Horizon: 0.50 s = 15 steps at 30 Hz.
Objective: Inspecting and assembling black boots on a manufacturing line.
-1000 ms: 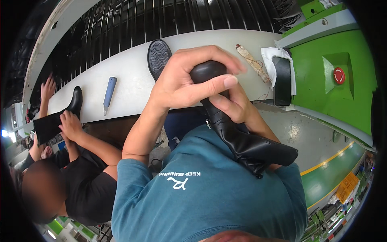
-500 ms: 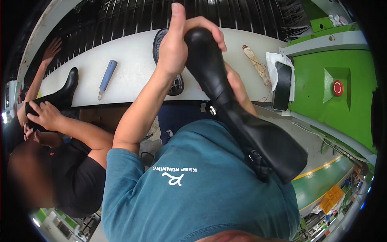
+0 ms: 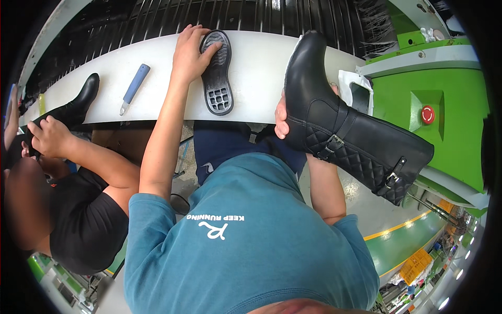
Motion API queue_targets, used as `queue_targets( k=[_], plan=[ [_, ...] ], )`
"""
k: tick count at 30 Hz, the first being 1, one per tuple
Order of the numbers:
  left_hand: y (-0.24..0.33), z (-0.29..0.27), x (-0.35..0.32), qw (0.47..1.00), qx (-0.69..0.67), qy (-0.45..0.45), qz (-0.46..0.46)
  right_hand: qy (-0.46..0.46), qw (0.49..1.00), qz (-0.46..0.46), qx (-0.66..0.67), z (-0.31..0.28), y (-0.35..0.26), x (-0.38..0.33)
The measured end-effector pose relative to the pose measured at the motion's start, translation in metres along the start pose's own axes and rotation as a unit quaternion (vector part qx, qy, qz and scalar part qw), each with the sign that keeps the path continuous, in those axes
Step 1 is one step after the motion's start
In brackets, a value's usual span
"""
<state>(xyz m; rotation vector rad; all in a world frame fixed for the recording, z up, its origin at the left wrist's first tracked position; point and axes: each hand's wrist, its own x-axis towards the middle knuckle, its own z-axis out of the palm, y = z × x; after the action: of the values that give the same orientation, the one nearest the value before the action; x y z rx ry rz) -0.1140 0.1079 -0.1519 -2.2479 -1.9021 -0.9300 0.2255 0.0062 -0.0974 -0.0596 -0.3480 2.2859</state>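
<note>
My right hand (image 3: 281, 119) grips a tall black boot (image 3: 334, 104) around its heel. The boot is tilted: its toe points to the far side and its shaft runs right, with buckled straps and a quilted panel facing up. A black boot sole (image 3: 218, 73) lies on the white worktop (image 3: 256, 104), hollow gridded side up. At its toe end my left hand (image 3: 189, 57) holds it by the edge, the thumb over the inner face and the fingers along the far rim.
Left on the worktop lies a blue-handled knife (image 3: 136, 86). Beyond it, a co-worker's hand (image 3: 52, 136) holds another black boot (image 3: 83, 102). To the right, a phone (image 3: 360, 98) on white paper borders a green machine (image 3: 402, 136) with a red stop button (image 3: 428, 114). Dark slats (image 3: 251, 15) line the back.
My left hand has left the boot's toe and taken hold of the sole. The boot has swung right and turned, showing its buckles, in my right hand. The sole is now fully visible.
</note>
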Motion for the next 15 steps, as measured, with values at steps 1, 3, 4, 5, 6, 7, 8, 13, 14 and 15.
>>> queue_targets(
  k=[1,3,4,5,6,7,8,13,14,15],
  plan=[
    [0.001,0.001,-0.001,0.993,-0.108,0.003,-0.049,0.003,1.000,0.002,0.006,0.003,0.002,-0.001],
    [0.017,-0.002,0.006,0.937,-0.319,0.012,-0.145,0.008,1.000,0.008,0.016,0.008,0.004,-0.004],
    [0.021,-0.001,0.011,0.913,-0.378,0.018,-0.154,-0.017,1.000,0.007,0.011,0.005,0.006,-0.004],
    [0.037,-0.010,0.017,0.864,-0.475,0.001,-0.168,-0.040,0.999,0.001,0.005,0.000,0.007,-0.006],
    [0.062,-0.027,0.024,0.806,-0.564,-0.017,-0.178,-0.066,0.998,-0.006,0.001,-0.005,0.009,-0.007],
    [0.082,-0.042,0.026,0.738,-0.647,-0.028,-0.192,-0.017,1.000,0.000,-0.016,0.002,0.009,-0.008],
    [0.096,-0.049,0.026,0.728,-0.663,-0.022,-0.170,0.028,0.999,0.005,-0.030,0.012,0.009,-0.012],
    [0.148,-0.072,0.021,0.747,-0.661,-0.013,-0.070,0.212,0.955,-0.030,-0.204,0.025,0.033,-0.021],
    [0.155,-0.076,0.018,0.747,-0.661,-0.010,-0.071,0.204,0.954,-0.044,-0.214,0.027,0.038,-0.019],
    [0.157,-0.080,0.015,0.752,-0.656,-0.016,-0.061,0.197,0.953,-0.057,-0.225,0.030,0.043,-0.016]
  ],
)
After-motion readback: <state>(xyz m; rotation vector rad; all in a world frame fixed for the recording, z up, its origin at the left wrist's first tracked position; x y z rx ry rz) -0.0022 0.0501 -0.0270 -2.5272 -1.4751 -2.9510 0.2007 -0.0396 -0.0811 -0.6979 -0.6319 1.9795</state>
